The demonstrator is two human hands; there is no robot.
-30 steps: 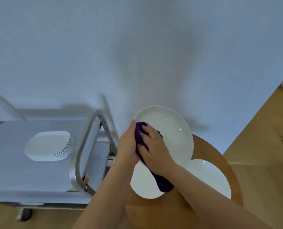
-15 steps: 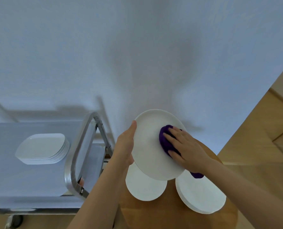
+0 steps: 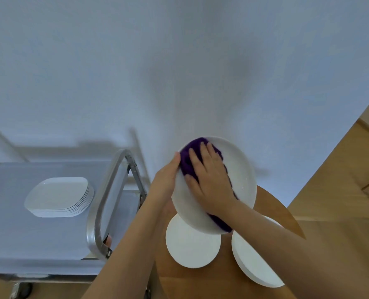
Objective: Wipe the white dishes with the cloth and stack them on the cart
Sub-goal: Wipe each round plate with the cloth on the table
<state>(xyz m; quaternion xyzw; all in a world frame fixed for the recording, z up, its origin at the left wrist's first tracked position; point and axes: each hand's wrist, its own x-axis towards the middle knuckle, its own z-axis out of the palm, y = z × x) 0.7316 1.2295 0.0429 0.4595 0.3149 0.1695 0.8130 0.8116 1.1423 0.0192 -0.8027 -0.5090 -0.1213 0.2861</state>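
round wooden table (image 3: pixel 271 203), purple cloth (image 3: pixel 190 162) now upper-left on plate (image 3: pixel 241 175) (was centre)

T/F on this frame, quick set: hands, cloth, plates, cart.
1. The right hand presses the purple cloth against the round white plate. True.
2. The left hand rests idle on the round wooden table. False: it holds the plate's left edge, above the table.
3. A stack of rounded-square white plates sits on the grey metal cart. True.
4. The wooden table holds no other dishes. False: two more white round dishes lie there, one smaller, one at the right.
5. The cloth is green. False: purple.
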